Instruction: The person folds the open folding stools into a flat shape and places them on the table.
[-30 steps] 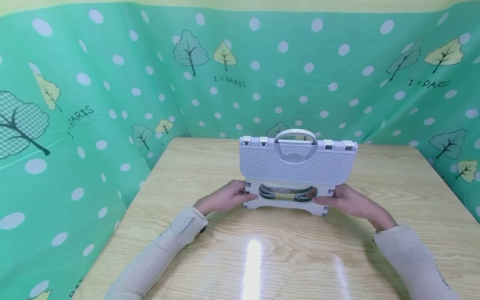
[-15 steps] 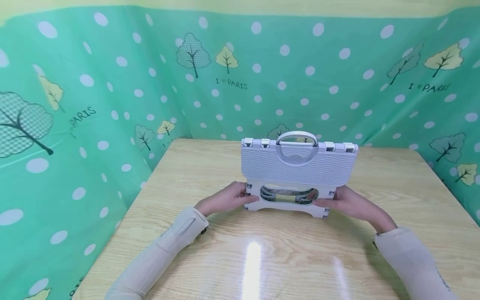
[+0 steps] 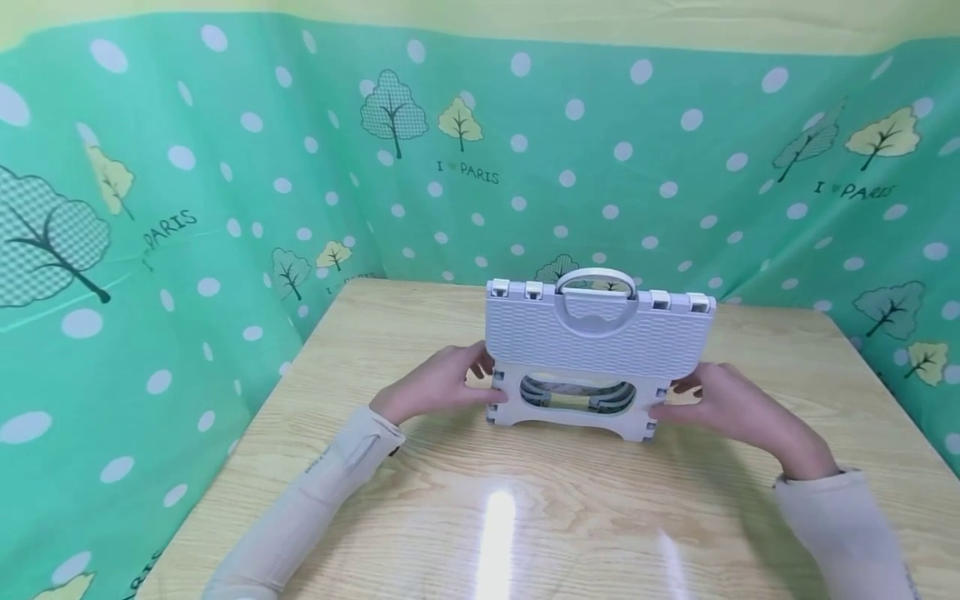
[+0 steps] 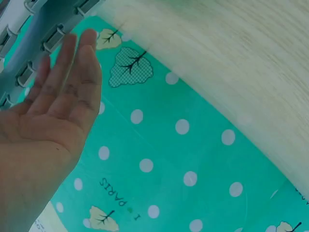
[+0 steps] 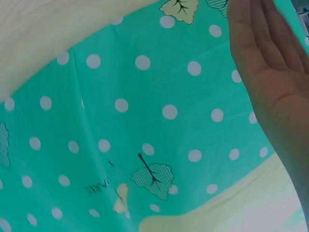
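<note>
A folding step stool (image 3: 600, 342) stands on the table, its lavender textured panel facing me above cream legs with an oval cut-out. A loop handle (image 3: 596, 275) sticks up from its top edge. My left hand (image 3: 438, 387) is at the stool's left side, thumb tip at the leg edge and fingers spread behind. On the opposite side, my right hand (image 3: 738, 417) has its thumb tip at the right leg edge, with a gap between thumb and fingers. The left wrist view shows nearly straight fingers (image 4: 58, 87) beside the hinged stool edge (image 4: 48, 41).
The wooden table (image 3: 420, 517) extends around the stool, with a bright light reflection in front. A green dotted cloth (image 3: 300, 150) printed with trees hangs behind and along both sides of the table.
Both hands have loosened from the stool's legs and drawn slightly outward, thumbs sliding back to the edges. The stool keeps its place and posture; the head view has tilted slightly.
</note>
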`<state>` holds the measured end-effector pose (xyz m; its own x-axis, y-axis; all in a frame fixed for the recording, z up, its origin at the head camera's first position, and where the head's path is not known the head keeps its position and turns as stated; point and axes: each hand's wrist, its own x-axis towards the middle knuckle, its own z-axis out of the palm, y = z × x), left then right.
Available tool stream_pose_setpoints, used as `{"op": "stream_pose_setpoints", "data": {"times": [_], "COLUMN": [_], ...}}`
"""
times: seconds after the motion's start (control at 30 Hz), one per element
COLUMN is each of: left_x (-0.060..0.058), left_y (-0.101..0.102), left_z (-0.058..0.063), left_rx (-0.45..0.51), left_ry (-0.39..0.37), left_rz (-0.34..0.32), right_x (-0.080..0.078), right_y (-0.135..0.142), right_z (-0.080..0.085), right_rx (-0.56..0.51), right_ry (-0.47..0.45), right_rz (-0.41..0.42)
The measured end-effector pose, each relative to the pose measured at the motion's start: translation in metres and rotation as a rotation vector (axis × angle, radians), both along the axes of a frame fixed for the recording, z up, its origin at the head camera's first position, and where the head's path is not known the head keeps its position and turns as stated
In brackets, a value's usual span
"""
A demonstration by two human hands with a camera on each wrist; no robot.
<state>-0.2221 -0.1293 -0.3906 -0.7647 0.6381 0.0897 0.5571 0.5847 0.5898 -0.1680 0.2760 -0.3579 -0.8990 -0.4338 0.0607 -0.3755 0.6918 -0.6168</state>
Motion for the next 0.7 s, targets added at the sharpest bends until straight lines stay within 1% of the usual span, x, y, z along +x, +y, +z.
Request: {"op": "stream_pose_setpoints", "data": {"times": [0.07, 0.17, 0.27, 0.37, 0.7], "left_x": [-0.0008, -0.0014, -0.0016, -0.0023, -0.0029], "left_y": [0.0000, 0.0010, 0.0014, 0.0017, 0.0020], "left_z": [0.0015, 0.0007, -0.0015, -0.0030, -0.0043], "left_rx": [0.027, 0.063, 0.072, 0.072, 0.076], "left_ry": [-0.016, -0.046, -0.055, -0.055, -0.049], "left_rz": [-0.003, -0.028, -0.051, -0.059, -0.068], "right_x": [-0.0005, -0.0015, -0.0029, -0.0035, -0.0032], "right_y": [0.0007, -0.0004, -0.0021, -0.0027, -0.0055], "right_z": [0.0008, -0.0019, -0.0061, -0.0074, -0.0059], "right_rx": [-0.013, -0.060, -0.098, -0.117, -0.120], "right_ry": [0.010, 0.017, 0.029, 0.032, 0.025], "right_rz": [0.009, 0.028, 0.049, 0.059, 0.046]}}
